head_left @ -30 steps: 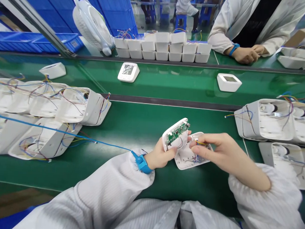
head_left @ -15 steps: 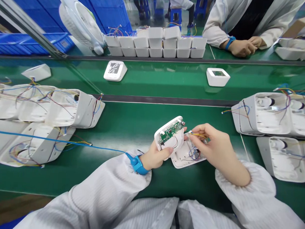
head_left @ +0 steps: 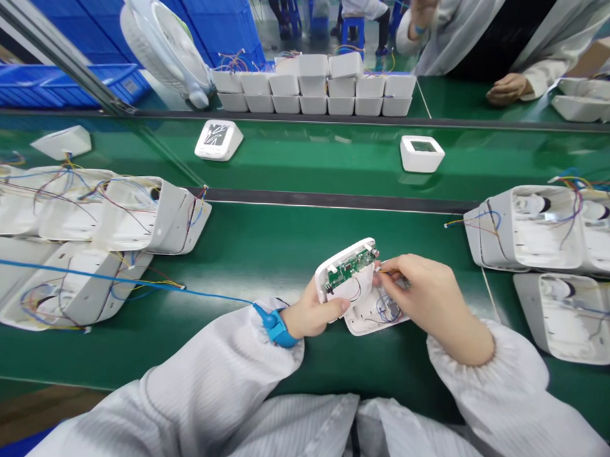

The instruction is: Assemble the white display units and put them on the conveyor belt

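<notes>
My left hand (head_left: 315, 312) grips a white plastic cover (head_left: 328, 277) tilted up, its inner side towards me. A green circuit board (head_left: 351, 270) sits along the cover's upper part. My right hand (head_left: 416, 286) pinches a small wire connector (head_left: 378, 268) close to the board's right end; whether it touches the board I cannot tell. Beneath both hands lies a white open housing (head_left: 362, 322) on the green bench, with thin wires and a small grey part (head_left: 391, 310) inside. A blue wrist strap (head_left: 276, 327) with a cord is round my left wrist.
White housings with loose wires stand stacked at left (head_left: 130, 212) and right (head_left: 548, 230). Beyond the bench edge, a conveyor belt (head_left: 307, 162) carries white devices with screens (head_left: 421, 154). A co-worker's hand (head_left: 510, 89) rests across from me, near more stacked housings (head_left: 314, 89).
My right hand has brought the connector nearer the board, and the cover has shifted slightly right. The devices on the belt have moved left. The co-worker has raised one hand.
</notes>
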`<action>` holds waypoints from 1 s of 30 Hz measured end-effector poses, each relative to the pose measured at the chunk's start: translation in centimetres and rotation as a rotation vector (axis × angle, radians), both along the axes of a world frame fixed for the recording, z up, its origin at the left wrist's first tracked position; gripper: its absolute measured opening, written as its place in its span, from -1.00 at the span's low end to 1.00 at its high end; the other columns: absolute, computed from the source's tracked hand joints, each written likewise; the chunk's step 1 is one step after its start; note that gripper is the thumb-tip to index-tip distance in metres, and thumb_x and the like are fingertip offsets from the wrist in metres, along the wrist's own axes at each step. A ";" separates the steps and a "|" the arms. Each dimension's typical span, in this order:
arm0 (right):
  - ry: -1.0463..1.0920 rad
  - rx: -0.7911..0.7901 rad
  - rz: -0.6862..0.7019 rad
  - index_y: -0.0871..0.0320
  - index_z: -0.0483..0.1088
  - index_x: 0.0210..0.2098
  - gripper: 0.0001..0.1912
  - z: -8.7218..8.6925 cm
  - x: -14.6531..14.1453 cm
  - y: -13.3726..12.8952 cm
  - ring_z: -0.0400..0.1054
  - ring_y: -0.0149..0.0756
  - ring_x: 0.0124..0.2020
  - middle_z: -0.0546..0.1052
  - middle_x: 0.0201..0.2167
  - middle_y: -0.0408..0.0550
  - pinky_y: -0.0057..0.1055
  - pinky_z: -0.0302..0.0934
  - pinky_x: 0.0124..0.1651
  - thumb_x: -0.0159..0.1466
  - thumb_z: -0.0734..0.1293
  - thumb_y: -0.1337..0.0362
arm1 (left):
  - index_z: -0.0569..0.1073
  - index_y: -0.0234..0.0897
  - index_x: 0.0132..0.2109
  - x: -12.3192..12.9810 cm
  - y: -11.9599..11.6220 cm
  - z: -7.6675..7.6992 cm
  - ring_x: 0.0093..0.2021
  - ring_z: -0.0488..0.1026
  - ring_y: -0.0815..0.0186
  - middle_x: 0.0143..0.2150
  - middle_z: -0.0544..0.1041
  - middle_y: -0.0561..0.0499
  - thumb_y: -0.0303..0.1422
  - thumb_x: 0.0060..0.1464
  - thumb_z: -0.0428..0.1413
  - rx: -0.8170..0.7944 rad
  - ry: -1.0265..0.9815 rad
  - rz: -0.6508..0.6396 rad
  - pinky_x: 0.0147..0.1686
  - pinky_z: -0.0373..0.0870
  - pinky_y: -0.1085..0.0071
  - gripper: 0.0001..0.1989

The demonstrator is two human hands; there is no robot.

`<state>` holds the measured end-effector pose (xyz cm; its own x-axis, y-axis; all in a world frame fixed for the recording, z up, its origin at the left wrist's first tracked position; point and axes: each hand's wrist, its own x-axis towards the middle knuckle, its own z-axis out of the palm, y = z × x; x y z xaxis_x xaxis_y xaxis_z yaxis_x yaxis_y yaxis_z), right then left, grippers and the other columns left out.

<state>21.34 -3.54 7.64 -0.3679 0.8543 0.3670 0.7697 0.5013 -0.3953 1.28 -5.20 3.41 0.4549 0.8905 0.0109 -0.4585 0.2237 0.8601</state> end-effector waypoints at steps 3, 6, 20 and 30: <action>-0.063 0.117 -0.009 0.12 0.46 -0.41 -0.81 0.0 0.0 0.0 0.46 -0.30 -0.44 0.59 -0.46 -0.10 -0.38 0.19 -0.35 0.32 0.28 0.30 | 0.39 -0.25 0.22 0.0 -0.1 0.0 0.20 0.41 -0.10 0.17 0.49 -0.21 -0.22 0.01 0.27 -0.008 -0.008 -0.005 0.23 0.27 -0.02 -0.38; -0.019 0.067 0.020 0.13 0.48 -0.34 -0.81 0.4 0.1 0.0 0.48 -0.31 -0.40 0.61 -0.40 -0.10 -0.38 0.22 -0.32 0.36 0.26 0.29 | 0.40 -0.26 0.21 -0.1 -0.1 0.0 0.22 0.38 -0.10 0.18 0.49 -0.21 -0.21 0.02 0.26 0.006 0.012 0.012 0.23 0.26 -0.01 -0.39; -0.064 0.080 -0.061 0.13 0.50 -0.31 -0.80 -0.7 -0.4 -0.2 0.50 -0.26 -0.31 0.63 -0.29 -0.05 -0.35 0.27 -0.26 0.37 0.24 0.35 | 0.47 -0.30 0.14 -0.1 0.0 0.0 0.20 0.39 -0.10 0.05 0.57 -0.19 -0.16 0.00 0.26 -0.008 0.072 0.009 0.23 0.26 -0.05 -0.43; -0.302 0.211 -0.010 0.18 0.51 -0.31 -0.80 -1.0 -0.3 -0.1 0.45 -0.26 -0.34 0.62 -0.25 -0.01 -0.31 0.14 -0.31 0.36 0.25 0.38 | 0.50 -0.32 0.09 -0.1 0.3 0.4 0.18 0.41 -0.13 0.03 0.59 -0.20 -0.22 -0.04 0.27 -0.122 -0.015 -0.021 0.24 0.24 -0.10 -0.47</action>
